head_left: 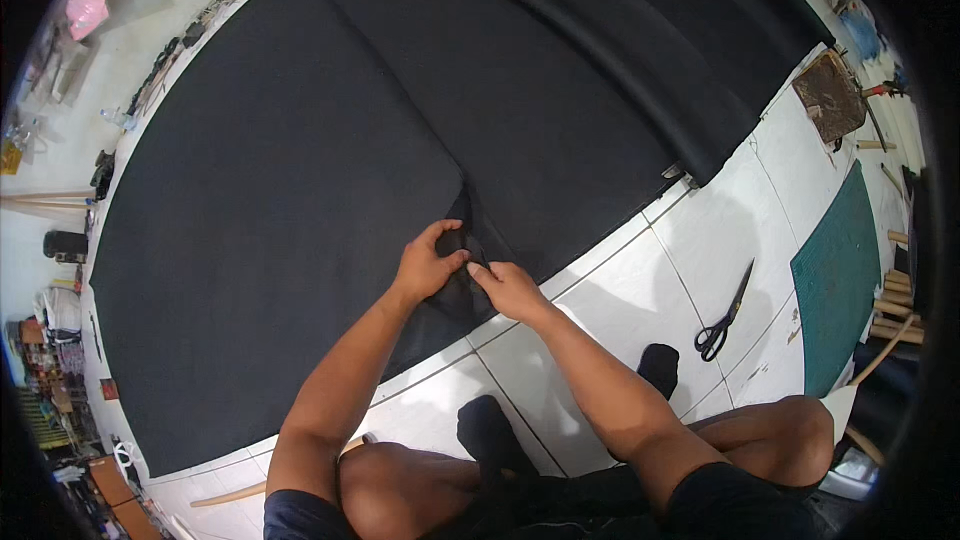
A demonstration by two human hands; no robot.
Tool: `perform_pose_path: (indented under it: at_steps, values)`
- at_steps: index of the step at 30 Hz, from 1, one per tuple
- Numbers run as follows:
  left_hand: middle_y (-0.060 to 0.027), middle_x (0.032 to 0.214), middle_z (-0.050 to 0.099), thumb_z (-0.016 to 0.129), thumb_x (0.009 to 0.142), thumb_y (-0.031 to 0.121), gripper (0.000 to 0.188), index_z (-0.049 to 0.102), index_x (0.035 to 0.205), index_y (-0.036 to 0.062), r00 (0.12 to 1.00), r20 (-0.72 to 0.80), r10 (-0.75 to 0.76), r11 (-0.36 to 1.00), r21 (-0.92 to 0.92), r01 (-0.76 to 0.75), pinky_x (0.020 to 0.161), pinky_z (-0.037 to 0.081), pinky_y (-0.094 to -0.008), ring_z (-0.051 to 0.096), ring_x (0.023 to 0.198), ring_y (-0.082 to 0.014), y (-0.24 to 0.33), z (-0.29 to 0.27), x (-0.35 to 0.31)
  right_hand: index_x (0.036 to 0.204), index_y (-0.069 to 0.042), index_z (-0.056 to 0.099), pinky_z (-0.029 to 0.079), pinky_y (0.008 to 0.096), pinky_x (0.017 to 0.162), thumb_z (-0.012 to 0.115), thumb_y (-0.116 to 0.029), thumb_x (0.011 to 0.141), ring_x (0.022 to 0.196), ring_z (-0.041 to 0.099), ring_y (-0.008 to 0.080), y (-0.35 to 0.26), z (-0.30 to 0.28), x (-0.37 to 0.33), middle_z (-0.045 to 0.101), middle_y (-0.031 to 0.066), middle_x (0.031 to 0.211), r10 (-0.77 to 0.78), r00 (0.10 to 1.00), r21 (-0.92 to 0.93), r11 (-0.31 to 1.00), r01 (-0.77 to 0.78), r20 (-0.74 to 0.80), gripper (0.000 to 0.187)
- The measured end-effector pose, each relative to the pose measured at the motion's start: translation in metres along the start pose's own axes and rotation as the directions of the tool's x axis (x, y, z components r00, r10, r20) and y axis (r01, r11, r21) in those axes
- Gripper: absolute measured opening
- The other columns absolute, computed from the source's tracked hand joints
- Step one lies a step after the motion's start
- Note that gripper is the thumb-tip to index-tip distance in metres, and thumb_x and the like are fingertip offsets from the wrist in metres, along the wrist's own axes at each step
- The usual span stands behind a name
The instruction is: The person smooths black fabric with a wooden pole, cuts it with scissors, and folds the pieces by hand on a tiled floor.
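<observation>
A wide sheet of black material (270, 180), fabric or something leather-like, lies spread over the white tiled floor. Close to its near edge, my left hand (430, 265) grips a raised fold of the sheet between thumb and curled fingers. My right hand (508, 288) is closed on the same fold just beside it, thumb on top. The two thumbs almost meet. From between my hands a long crease runs up and left across the sheet. Whether a small tool is hidden in the right hand cannot be made out.
Black-handled scissors (727, 318) lie on the tiles to the right. Beyond them are a green cutting mat (838, 285), a brown stained slab (830, 98) and several wooden handles (897, 307). A thick roll (620, 80) crosses the far right of the sheet. Clutter lines the left side.
</observation>
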State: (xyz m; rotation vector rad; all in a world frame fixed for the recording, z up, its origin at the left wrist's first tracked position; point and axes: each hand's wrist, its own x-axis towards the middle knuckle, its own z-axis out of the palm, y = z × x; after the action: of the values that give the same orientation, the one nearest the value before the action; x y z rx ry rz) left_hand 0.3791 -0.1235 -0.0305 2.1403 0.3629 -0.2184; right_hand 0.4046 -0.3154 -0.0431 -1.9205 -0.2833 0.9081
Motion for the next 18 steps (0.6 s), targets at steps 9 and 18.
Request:
perform_pose_path:
  at_steps: [9,18]
  values:
    - [-0.0146,0.131,0.066,0.077,0.083,0.020,0.054,0.060,0.134,0.0093,1.000,-0.003,0.009,1.000,-0.003,-0.009,0.105,0.047,-0.0379,0.063,0.122,-0.0306,0.000,-0.005,-0.006,0.082,0.003,0.065,0.047,0.0370,0.065,0.070,-0.034,0.095,0.067,0.058,0.0162,0.010,-0.003,0.002,0.062,0.0078,0.070,0.035,0.999,0.089,0.995,-0.037,0.021,0.040]
    - [-0.0150,0.133,0.065,0.080,0.082,0.022,0.058,0.060,0.135,0.0085,0.999,0.036,0.018,0.992,-0.124,-0.013,0.106,0.046,-0.0371,0.061,0.124,-0.0289,-0.008,0.000,-0.002,0.107,0.000,0.068,0.052,0.0444,0.089,0.080,-0.044,0.083,0.104,0.068,0.0373,0.017,0.010,0.006,0.070,0.0233,0.106,-0.004,0.985,-0.078,0.997,-0.009,-0.174,0.052]
